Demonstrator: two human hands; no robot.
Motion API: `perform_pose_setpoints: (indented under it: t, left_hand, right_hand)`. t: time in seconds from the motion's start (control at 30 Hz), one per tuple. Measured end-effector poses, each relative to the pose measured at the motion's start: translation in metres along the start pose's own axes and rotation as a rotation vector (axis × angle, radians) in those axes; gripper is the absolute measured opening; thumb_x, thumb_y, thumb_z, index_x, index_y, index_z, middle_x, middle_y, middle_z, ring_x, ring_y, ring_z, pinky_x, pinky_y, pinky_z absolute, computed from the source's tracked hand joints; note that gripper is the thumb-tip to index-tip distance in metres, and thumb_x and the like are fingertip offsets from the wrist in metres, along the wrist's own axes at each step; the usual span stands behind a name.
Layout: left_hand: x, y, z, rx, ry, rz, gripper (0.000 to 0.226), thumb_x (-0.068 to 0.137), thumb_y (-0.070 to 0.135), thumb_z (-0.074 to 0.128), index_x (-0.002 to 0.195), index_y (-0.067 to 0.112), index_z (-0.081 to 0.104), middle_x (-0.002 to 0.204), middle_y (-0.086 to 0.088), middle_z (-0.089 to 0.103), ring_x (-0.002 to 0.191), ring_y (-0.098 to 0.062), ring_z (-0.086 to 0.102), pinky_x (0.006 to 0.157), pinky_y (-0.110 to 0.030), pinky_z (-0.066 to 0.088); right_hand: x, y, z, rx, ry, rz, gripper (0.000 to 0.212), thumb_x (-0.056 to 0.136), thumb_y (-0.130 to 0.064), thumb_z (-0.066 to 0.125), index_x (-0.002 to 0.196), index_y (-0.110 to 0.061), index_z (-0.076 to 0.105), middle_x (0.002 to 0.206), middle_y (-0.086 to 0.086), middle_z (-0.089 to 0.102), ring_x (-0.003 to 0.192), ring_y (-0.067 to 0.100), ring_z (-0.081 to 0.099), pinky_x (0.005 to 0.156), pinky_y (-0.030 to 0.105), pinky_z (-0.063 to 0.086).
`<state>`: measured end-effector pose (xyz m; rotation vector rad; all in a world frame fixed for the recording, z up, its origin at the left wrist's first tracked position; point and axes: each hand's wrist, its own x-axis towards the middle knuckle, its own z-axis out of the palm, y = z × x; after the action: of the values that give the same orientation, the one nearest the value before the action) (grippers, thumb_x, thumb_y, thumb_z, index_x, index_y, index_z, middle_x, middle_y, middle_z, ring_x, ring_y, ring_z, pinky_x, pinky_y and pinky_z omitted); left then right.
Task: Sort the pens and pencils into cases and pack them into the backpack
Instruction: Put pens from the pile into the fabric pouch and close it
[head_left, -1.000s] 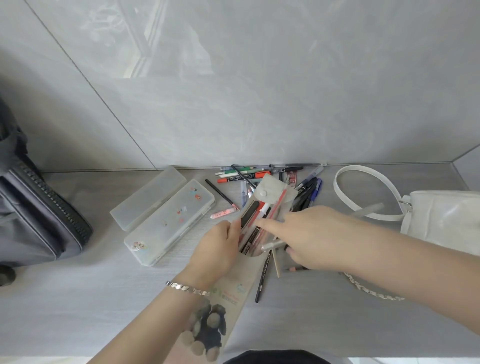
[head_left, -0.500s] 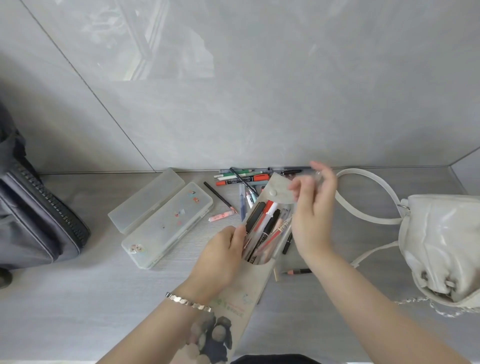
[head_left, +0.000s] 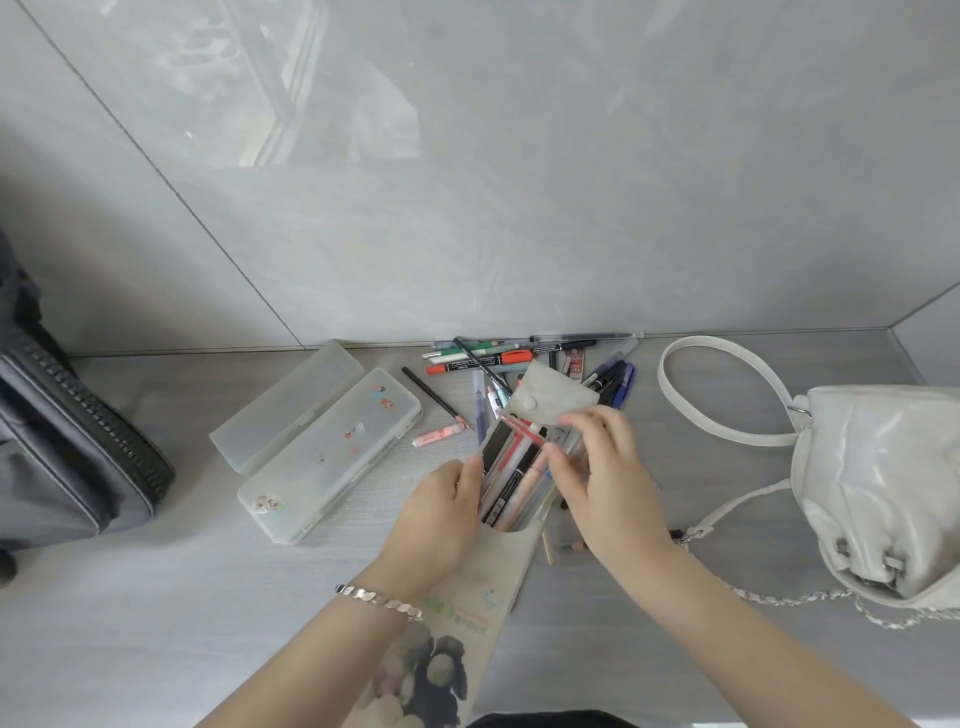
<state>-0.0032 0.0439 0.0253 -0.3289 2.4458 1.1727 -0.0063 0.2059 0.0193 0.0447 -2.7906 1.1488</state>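
A soft beige pencil pouch with a printed picture points away from me, its snap flap folded open. Several pens stand inside it. My left hand grips the pouch's left edge near the mouth. My right hand pinches a red pen that lies across the mouth of the pouch. A heap of loose pens and markers lies against the wall behind the pouch. A black pencil and a pink eraser tube lie to its left. The dark backpack stands at the left edge.
Two frosted plastic pencil boxes lie side by side left of the pouch. A white handbag with a long strap and chain sits at the right. A tiled wall closes the back of the grey tabletop. Two pencils lie under my right wrist.
My right hand came down from the flap to the pouch mouth and now holds a red pen there. The left hand has kept its grip on the pouch.
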Motion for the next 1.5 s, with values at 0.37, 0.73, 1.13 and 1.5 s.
perform_pose_setpoints:
  t: [0.37, 0.73, 1.13, 1.5]
  left_hand:
    - [0.005, -0.004, -0.009, 0.108, -0.063, 0.099, 0.045, 0.097, 0.043, 0.026, 0.066, 0.015, 0.040, 0.061, 0.002, 0.044, 0.056, -0.014, 0.040, 0.055, -0.026, 0.032]
    - [-0.005, -0.009, 0.002, 0.087, -0.065, 0.178, 0.041, 0.098, 0.038, 0.029, 0.065, 0.018, 0.044, 0.058, 0.007, 0.044, 0.053, -0.008, 0.037, 0.051, -0.020, 0.029]
    - [0.014, -0.009, 0.001, -0.104, 0.092, 0.026, 0.043, 0.097, 0.037, 0.032, 0.060, 0.015, 0.038, 0.054, 0.006, 0.038, 0.047, -0.007, 0.034, 0.045, -0.017, 0.029]
    - [0.033, -0.017, -0.007, -0.119, 0.271, 0.003, 0.045, 0.097, 0.039, 0.029, 0.056, 0.028, 0.044, 0.048, 0.008, 0.045, 0.048, -0.004, 0.044, 0.049, -0.027, 0.029]
  right_hand:
    - [0.030, 0.001, -0.039, -0.365, -0.224, -0.501, 0.035, 0.081, -0.042, 0.056, 0.056, -0.022, 0.070, 0.067, -0.003, 0.057, 0.067, 0.018, 0.056, 0.050, 0.013, 0.021]
    - [0.033, -0.015, -0.010, -0.060, -0.195, -0.634, 0.005, 0.077, -0.008, 0.068, 0.075, -0.005, 0.064, 0.082, 0.007, 0.062, 0.086, 0.022, 0.053, 0.082, 0.031, 0.044]
    - [0.008, -0.009, 0.007, -0.029, -0.370, -0.312, 0.029, 0.086, -0.013, 0.059, 0.113, -0.004, 0.062, 0.110, 0.009, 0.061, 0.105, 0.022, 0.056, 0.093, 0.017, 0.031]
    - [0.118, 0.057, 0.001, -0.055, -0.088, 0.549, 0.024, 0.086, -0.014, 0.050, 0.082, 0.003, 0.065, 0.068, 0.017, 0.064, 0.072, 0.035, 0.060, 0.060, 0.029, 0.044]
